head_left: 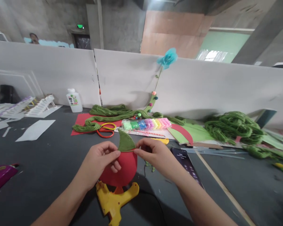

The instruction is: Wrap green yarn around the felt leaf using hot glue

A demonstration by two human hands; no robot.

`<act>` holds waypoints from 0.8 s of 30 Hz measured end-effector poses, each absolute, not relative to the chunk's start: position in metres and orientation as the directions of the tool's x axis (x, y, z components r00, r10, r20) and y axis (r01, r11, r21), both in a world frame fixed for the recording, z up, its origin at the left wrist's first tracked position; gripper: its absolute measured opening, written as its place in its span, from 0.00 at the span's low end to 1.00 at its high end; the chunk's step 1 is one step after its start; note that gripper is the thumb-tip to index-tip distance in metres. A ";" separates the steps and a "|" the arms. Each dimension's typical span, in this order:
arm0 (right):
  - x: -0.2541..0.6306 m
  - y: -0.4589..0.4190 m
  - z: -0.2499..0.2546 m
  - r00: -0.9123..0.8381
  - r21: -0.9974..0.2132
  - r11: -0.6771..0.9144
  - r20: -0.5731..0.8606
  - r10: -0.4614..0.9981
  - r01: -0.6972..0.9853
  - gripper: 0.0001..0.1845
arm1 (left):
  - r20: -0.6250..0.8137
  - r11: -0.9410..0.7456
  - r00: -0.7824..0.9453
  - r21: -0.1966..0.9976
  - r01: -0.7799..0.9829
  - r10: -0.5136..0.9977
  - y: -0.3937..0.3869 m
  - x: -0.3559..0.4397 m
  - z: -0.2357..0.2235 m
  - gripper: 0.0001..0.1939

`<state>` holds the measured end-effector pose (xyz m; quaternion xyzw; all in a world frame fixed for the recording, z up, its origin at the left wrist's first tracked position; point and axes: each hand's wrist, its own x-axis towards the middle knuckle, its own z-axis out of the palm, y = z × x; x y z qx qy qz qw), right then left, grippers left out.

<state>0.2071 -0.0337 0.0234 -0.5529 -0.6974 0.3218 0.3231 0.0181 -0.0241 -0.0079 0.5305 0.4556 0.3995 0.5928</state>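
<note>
Between my two hands is a red rounded craft piece (126, 169) with a green pointed piece (125, 141) at its top. The fingers of my left hand (102, 160) pinch the left end of the seam where green meets red. On the other side, my right hand (153, 155) pinches the right end of that seam. A yellow glue gun (114, 202) lies just below the red piece, nearest my left wrist. To the right of my right forearm rests a dark phone (186, 164) with its screen lit.
Scissors (106, 130), a pack of coloured clay (146, 124) and green yarn (113, 110) lie behind my hands. A white bottle (74, 101) stands back left. More yarn (235, 127) is heaped at right. A white partition (191, 84) borders the table; a person (34, 38) is beyond it.
</note>
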 end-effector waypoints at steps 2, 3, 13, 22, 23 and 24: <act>0.208 -0.032 0.021 -0.178 -0.810 0.187 0.104 0.979 0.556 0.05 | -0.097 0.089 0.236 0.995 0.047 0.967 -0.023 0.016 -0.007 0.08; 0.208 -0.031 0.019 -0.175 -0.812 0.191 0.112 0.978 0.551 0.04 | -0.088 0.076 0.222 0.995 0.064 0.971 -0.022 0.015 -0.007 0.08; 0.208 -0.038 -0.012 -0.121 -0.807 0.234 0.200 0.972 0.543 0.12 | -0.067 0.043 0.125 0.982 0.182 0.990 -0.011 0.008 -0.011 0.11; 0.240 -0.045 -0.016 -0.022 -0.808 0.214 0.242 0.970 0.549 0.08 | -0.086 0.073 0.104 0.990 0.121 0.991 -0.006 0.005 -0.028 0.15; 0.238 -0.044 -0.014 -0.017 -0.809 0.222 0.254 0.967 0.544 0.08 | -0.090 0.079 0.103 0.991 0.106 0.991 -0.006 0.006 -0.029 0.16; 0.234 -0.044 -0.011 -0.015 -0.808 0.237 0.272 0.962 0.539 0.08 | -0.093 0.083 0.097 0.991 0.102 0.991 -0.006 0.006 -0.030 0.16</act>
